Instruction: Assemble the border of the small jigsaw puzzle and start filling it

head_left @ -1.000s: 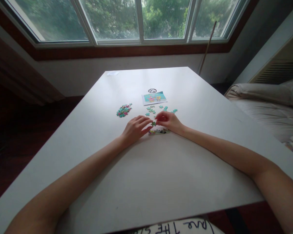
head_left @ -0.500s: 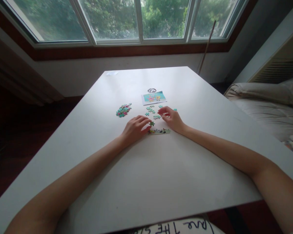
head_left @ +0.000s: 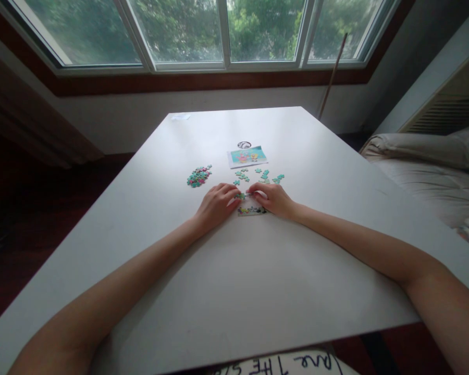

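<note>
My left hand (head_left: 220, 201) rests on the table with thumb and fingers closed on a green puzzle piece (head_left: 240, 196). Close on its right, my right hand (head_left: 272, 199) has its fingertips together at a small puzzle piece (head_left: 248, 194), partly hidden by the fingers. Just below both hands lies a joined strip of puzzle pieces (head_left: 251, 211), its right end beside my right hand. Loose green pieces (head_left: 242, 175) lie beyond the hands, with more teal pieces (head_left: 278, 178) to the right.
A heap of mixed puzzle pieces (head_left: 198, 176) sits left of my hands. Farther back lie a picture card (head_left: 248, 156) and a dark round mark or object (head_left: 244, 145). The white table (head_left: 234, 271) carries all of this; a padded seat (head_left: 410, 166) stands at its right.
My right hand has moved left and down from the loose pieces to beside my left hand. The green piece in my left hand now sits lower between the hands.
</note>
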A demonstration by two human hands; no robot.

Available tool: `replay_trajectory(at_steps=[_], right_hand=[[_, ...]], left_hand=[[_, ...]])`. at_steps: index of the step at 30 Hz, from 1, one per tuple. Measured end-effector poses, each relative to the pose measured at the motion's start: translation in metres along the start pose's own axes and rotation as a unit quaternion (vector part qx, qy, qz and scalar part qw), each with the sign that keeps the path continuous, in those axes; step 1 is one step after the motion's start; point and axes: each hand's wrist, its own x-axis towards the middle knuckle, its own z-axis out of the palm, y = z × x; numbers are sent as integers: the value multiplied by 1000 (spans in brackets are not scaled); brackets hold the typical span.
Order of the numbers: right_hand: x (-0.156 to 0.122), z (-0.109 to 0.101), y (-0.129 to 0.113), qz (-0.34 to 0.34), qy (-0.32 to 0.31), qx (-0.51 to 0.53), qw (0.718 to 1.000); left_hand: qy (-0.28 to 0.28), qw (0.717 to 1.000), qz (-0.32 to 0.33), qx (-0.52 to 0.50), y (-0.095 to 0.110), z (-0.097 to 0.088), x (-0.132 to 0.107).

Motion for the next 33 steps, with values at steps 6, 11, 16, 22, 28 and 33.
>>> replay_trajectory(at_steps=[6, 11, 16, 22, 28, 33], right_hand=[[0, -1, 0, 9, 5, 75, 997], [0, -1, -2, -23, 9, 51, 998], [0, -1, -2, -29, 12, 48, 998], [1, -2, -4, -26, 7, 53, 998], [1, -3, -5, -32, 4, 49, 998], [0, -2, -4, -30, 2, 52, 998]], left_hand=[[-2, 1000, -7, -1, -2, 1, 0], [-10, 1000, -14, -21, -4, 2, 2], [-13, 999, -30, -14, -4, 1, 4], [-19, 999, -31, -12, -3, -2, 4], [-18, 999, -32, 0, -3, -1, 3], [-21, 999, -32, -1, -3, 0, 3]])
